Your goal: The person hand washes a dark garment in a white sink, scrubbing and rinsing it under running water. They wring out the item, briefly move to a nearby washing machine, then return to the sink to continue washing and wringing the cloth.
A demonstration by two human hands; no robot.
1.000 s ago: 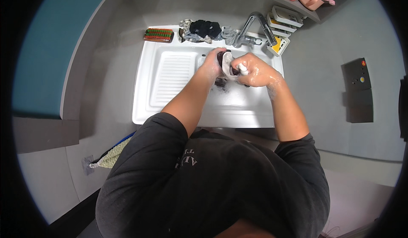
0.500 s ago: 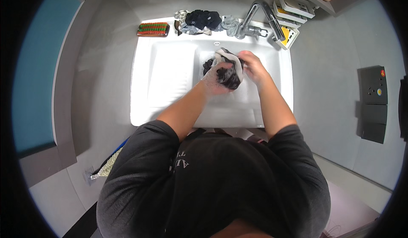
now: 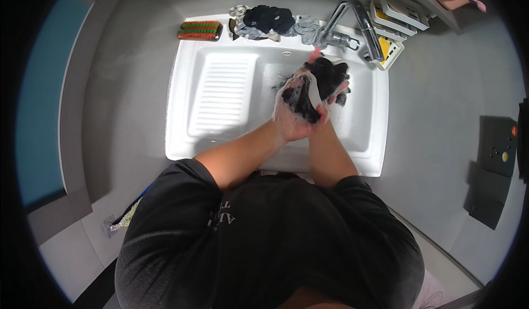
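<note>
A wet, soapy black cloth with a white band [image 3: 329, 78] is bunched up over the basin of the white sink [image 3: 361, 138]. My left hand [image 3: 286, 116], coated in suds, is closed around the cloth's near-left part. From the right, my right hand [image 3: 326, 110] grips the same cloth, its palm under it and its fingers partly hidden by the black fabric. Both hands nearly meet at the wrists. Whether the cloth is a sock or another small garment cannot be made out.
A ridged washboard [image 3: 223, 91] forms the sink's left side. Along the back rim lie a red-and-green bristle brush [image 3: 199, 30] and a pile of dark and grey clothes [image 3: 269, 21]. A chrome faucet [image 3: 358, 17] arches at the back right, beside stacked white trays [image 3: 402, 11].
Both hands have moved right with the cloth, and the right hand has turned from its far side to beneath it. My view has shifted slightly.
</note>
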